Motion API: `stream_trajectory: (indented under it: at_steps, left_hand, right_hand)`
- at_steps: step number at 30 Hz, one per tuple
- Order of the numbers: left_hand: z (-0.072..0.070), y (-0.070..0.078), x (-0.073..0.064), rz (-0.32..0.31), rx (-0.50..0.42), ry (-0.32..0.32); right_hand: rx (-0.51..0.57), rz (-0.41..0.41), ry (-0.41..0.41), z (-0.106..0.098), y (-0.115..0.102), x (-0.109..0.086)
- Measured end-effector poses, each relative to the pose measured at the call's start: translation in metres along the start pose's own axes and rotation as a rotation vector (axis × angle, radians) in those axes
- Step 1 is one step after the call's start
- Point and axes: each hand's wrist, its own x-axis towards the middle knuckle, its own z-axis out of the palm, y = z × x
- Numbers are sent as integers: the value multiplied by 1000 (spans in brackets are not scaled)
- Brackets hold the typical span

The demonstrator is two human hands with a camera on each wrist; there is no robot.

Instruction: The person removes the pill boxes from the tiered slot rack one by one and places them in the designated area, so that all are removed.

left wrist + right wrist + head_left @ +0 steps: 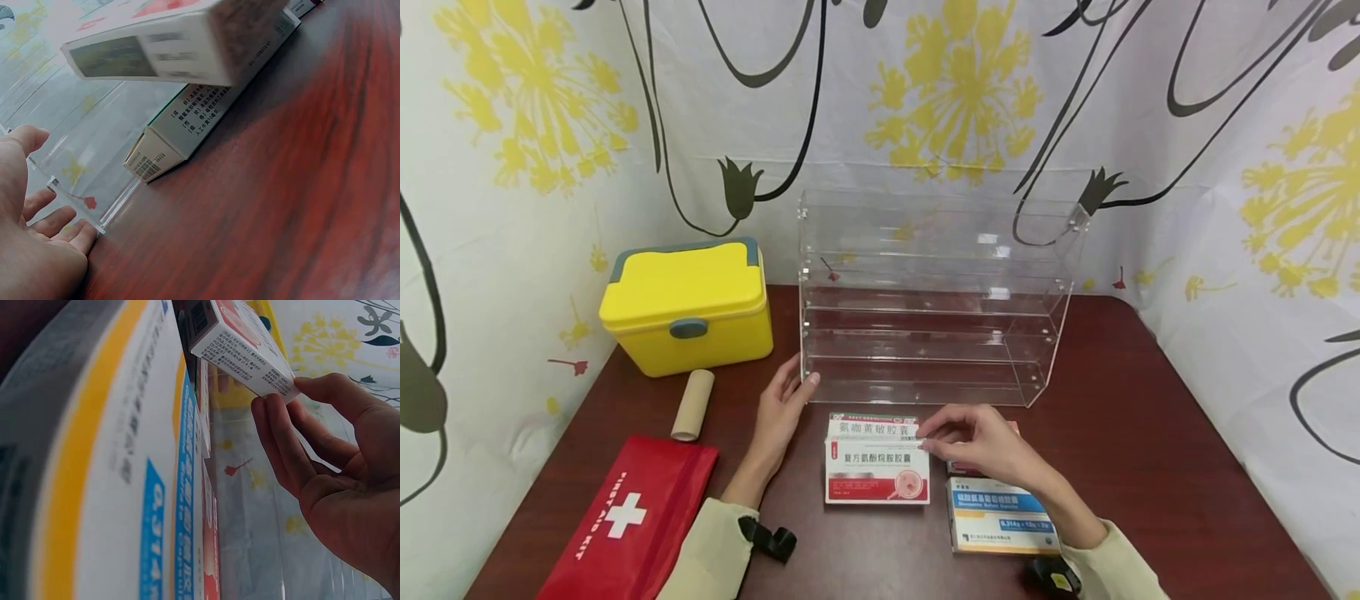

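Note:
My right hand (981, 437) pinches a white-and-red medicine box (877, 479) by its upper right edge. The right wrist view shows the same box (250, 353) between thumb and fingertips, tilted. Behind it, a second medicine box (872, 427) with a green top edge is partly covered. My left hand (778, 421) holds the lower left corner of a clear acrylic rack (917, 392), thumb at the front edge and fingers along the outside. Under my right forearm lies a white-blue-orange medicine box (1000, 521); a red box (962, 468) behind it is mostly hidden by the hand.
A yellow lidded box (688, 292) stands at the back left, with a cardboard tube (693, 406) before it. The red first aid pouch (632, 517) lies at the front left. Patterned cloth (917, 100) hangs behind the dark wooden table (1150, 467).

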Motion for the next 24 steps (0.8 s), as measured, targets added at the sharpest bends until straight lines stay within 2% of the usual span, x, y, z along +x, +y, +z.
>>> stream_trajectory:
  at_steps: [24]
  left_hand:
    - [0, 1, -1, 3, 17, -5]
  right_hand:
    - [-83, 87, -139, 8, 9, -7]
